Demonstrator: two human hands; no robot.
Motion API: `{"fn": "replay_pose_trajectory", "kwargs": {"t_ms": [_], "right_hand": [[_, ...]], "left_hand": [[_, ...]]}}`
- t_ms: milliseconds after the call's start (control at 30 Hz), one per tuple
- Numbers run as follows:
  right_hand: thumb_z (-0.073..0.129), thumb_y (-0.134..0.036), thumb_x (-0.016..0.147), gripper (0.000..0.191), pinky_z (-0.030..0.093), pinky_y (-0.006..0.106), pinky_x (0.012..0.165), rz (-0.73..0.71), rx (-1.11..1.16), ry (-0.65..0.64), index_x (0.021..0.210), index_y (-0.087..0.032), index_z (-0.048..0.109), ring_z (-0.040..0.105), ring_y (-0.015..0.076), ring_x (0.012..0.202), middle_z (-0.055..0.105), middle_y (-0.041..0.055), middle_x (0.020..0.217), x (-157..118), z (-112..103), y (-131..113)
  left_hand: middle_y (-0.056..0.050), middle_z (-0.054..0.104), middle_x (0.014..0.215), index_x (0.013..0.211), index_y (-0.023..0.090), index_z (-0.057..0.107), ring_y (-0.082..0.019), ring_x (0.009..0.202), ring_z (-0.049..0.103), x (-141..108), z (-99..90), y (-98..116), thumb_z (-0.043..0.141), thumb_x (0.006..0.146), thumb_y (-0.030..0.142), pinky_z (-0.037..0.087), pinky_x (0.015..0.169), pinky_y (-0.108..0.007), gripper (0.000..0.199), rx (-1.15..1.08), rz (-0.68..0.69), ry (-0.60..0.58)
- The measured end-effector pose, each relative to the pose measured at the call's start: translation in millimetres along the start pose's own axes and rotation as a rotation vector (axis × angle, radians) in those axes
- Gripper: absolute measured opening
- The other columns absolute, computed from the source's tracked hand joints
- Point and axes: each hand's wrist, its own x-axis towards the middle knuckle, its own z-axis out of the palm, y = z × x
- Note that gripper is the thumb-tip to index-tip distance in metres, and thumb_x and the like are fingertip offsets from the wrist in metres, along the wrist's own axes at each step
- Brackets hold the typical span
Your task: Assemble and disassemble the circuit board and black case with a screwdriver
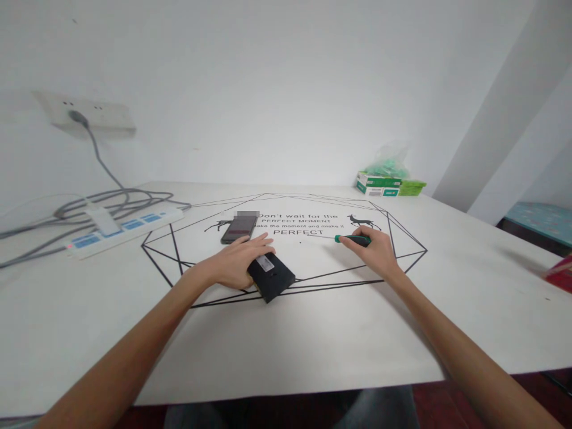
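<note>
At a white table (313,345), a black box (273,281) is clasped by the left hand (236,262); a screwdriver (357,240), gripped by the right hand (378,248), is held clear of it, work apparently unfinished.

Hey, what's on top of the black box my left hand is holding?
A pale label shows on the black box's upper face, and your left hand grips its left end. The surface beneath the hand is covered, so I can't see it.
</note>
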Motion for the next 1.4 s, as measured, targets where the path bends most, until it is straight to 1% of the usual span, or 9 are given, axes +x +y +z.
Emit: {"fn": "replay_pose_trajectory", "kwargs": {"t_ms": [167, 233, 367, 467, 567, 633, 800, 1133, 1400], "right_hand": [[0.064, -0.059, 0.072, 0.043, 0.031, 0.027, 0.053, 0.006, 0.011, 0.009, 0.058, -0.019, 0.053, 0.043, 0.0134, 0.053, 0.048, -0.0022, 0.052, 0.3, -1.5, -1.2], [0.064, -0.059, 0.071, 0.043, 0.031, 0.027, 0.053, 0.008, 0.031, 0.015, 0.057, -0.019, 0.053, 0.043, 0.0133, 0.054, 0.047, -0.0021, 0.052, 0.7, -2.2, -1.2], [0.067, -0.059, 0.07, 0.044, 0.031, 0.027, 0.049, 0.075, 0.158, -0.036, 0.058, -0.019, 0.053, 0.04, 0.012, 0.048, 0.045, -0.003, 0.047, 0.4, -2.5, -2.2], [0.068, -0.058, 0.07, 0.043, 0.028, 0.026, 0.044, 0.143, 0.3, -0.12, 0.061, -0.019, 0.053, 0.035, 0.0098, 0.041, 0.041, -0.0054, 0.041, -2.0, -1.8, -6.4], [0.07, -0.055, 0.071, 0.041, 0.027, 0.025, 0.043, 0.105, 0.358, -0.166, 0.061, -0.019, 0.053, 0.033, 0.0083, 0.039, 0.04, -0.0061, 0.041, -6.0, -0.5, -13.9], [0.07, -0.053, 0.072, 0.04, 0.026, 0.025, 0.044, 0.074, 0.386, -0.2, 0.062, -0.018, 0.053, 0.033, 0.0076, 0.039, 0.04, -0.0063, 0.041, -8.5, 0.9, -18.6], [0.07, -0.052, 0.073, 0.04, 0.025, 0.023, 0.041, 0.113, 0.472, -0.288, 0.063, -0.018, 0.053, 0.035, 0.0076, 0.037, 0.042, -0.0057, 0.041, -10.8, 5.0, -22.1], [0.071, -0.052, 0.071, 0.04, 0.025, 0.022, 0.038, 0.144, 0.467, -0.336, 0.063, -0.018, 0.052, 0.035, 0.0069, 0.037, 0.043, -0.006, 0.042, -13.6, 7.6, -25.6], [0.071, -0.051, 0.071, 0.039, 0.026, 0.022, 0.039, 0.113, 0.451, -0.327, 0.063, -0.018, 0.053, 0.035, 0.0068, 0.038, 0.042, -0.0057, 0.042, -13.8, 8.4, -24.9]], "left_hand": [[-0.012, 0.053, 0.134, 0.117, 0.018, 0.055, -0.033, 0.127, 0.045, 2.3, -2.3, 2.9, 0.065, 0.065, 0.034, 0.035, 0.104, -0.044, 0.056, -0.004, -0.027, 0.058], [-0.012, 0.055, 0.128, 0.11, 0.017, 0.059, -0.033, 0.119, 0.051, 2.8, -2.5, 1.0, 0.066, 0.065, 0.044, 0.039, 0.1, -0.042, 0.053, -0.015, -0.062, 0.103], [-0.013, 0.058, 0.122, 0.102, 0.014, 0.064, -0.031, 0.109, 0.055, 3.3, 0.3, -5.6, 0.067, 0.062, 0.064, 0.042, 0.094, -0.041, 0.064, -0.06, -0.1, 0.169], [-0.012, 0.059, 0.119, 0.101, 0.016, 0.066, -0.029, 0.105, 0.057, 5.9, 5.2, -8.9, 0.064, 0.067, 0.068, 0.043, 0.092, -0.039, 0.062, -0.129, -0.089, 0.216], [-0.01, 0.063, 0.113, 0.104, 0.017, 0.067, -0.026, 0.102, 0.06, 12.5, 11.6, -5.6, 0.057, 0.079, 0.061, 0.045, 0.09, -0.036, 0.051, -0.208, -0.063, 0.342], [-0.009, 0.067, 0.107, 0.101, 0.018, 0.068, -0.023, 0.098, 0.062, 18.4, 16.0, 0.5, 0.056, 0.085, 0.051, 0.046, 0.089, -0.034, 0.039, -0.279, -0.008, 0.44], [-0.007, 0.072, 0.096, 0.095, 0.016, 0.069, -0.019, 0.089, 0.065, 28.6, 25.4, 17.1, 0.064, 0.083, 0.03, 0.049, 0.083, -0.031, 0.019, -0.437, 0.067, 0.592], [-0.007, 0.073, 0.089, 0.089, 0.016, 0.071, -0.018, 0.082, 0.065, 30.3, 27.4, 24.8, 0.062, 0.083, 0.022, 0.051, 0.077, -0.031, 0.012, -0.507, 0.068, 0.627], [-0.006, 0.073, 0.087, 0.082, 0.016, 0.071, -0.018, 0.081, 0.066, 29.9, 25.6, 23.9, 0.06, 0.085, 0.024, 0.05, 0.076, -0.031, 0.014, -0.425, 0.092, 0.594]]}}
